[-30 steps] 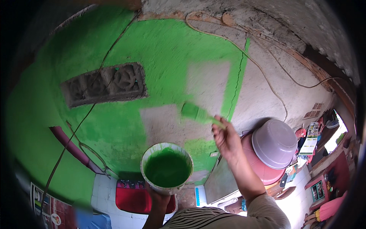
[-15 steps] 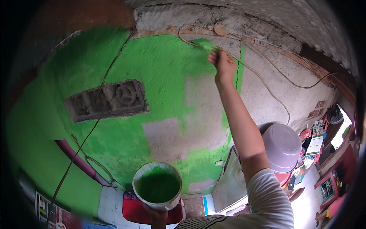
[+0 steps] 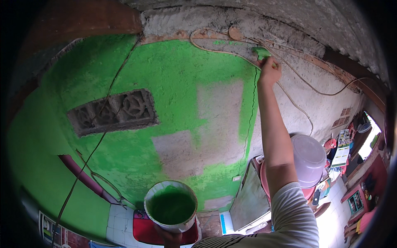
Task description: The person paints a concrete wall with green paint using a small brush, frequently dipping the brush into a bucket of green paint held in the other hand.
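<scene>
My right hand (image 3: 270,71) is raised near the top of the wall, closed on a paintbrush (image 3: 261,52) with green bristles. The brush is beside a loose beige cable (image 3: 225,51), above a long crack. Low in front of me, my left hand (image 3: 170,238) supports a white bucket (image 3: 178,227) from below; green paint (image 3: 171,206) lies inside it. Most of its fingers are hidden under the bucket. The wall (image 3: 173,82) is largely bright green, with bare greyish patches (image 3: 219,107) in the middle and unpainted plaster (image 3: 273,111) to the right.
A decorative vent block (image 3: 113,110) is set in the wall at left, crossed by a dark hanging cable (image 3: 101,138). Below it runs a purple pipe (image 3: 84,175). Stacked plastic tubs (image 3: 308,159) stand right, close to my arm. A red seat (image 3: 140,231) is under the bucket.
My right hand has moved rightward with the brush, past the edge of the green area. Green marks now show on the strip above the cable. The bucket stays nearly in place.
</scene>
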Motion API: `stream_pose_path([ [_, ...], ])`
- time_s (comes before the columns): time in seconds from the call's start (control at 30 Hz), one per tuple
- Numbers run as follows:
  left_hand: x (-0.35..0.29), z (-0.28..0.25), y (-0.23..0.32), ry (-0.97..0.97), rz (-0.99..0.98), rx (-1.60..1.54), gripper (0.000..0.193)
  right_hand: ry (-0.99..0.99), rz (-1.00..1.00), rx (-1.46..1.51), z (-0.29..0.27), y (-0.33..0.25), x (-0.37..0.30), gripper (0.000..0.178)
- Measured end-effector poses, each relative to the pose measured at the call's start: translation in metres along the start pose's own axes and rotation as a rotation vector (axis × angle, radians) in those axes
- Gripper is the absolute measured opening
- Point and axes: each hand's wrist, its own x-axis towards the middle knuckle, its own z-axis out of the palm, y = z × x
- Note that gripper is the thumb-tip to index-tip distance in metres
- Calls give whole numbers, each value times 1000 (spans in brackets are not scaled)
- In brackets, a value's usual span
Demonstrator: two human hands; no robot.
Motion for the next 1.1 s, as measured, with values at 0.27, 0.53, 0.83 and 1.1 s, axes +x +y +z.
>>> stream_pose_path([
  [0.27, -7, 5, -5, 120, 57, 95, 99, -302, 5, 11, 80, 9, -109, 25],
  [0.53, 21, 4, 40, 102, -371, -587, 106, -291, 145, 92, 63, 8, -78, 27],
  [0.83, 23, 3, 28, -12, -208, -577, 104, 52, -125, -259, 0, 1, -8, 26],
  [1.1, 20, 4, 33, 66, -445, -570, 107, -313, 154, 90, 41, -7, -86, 21],
])
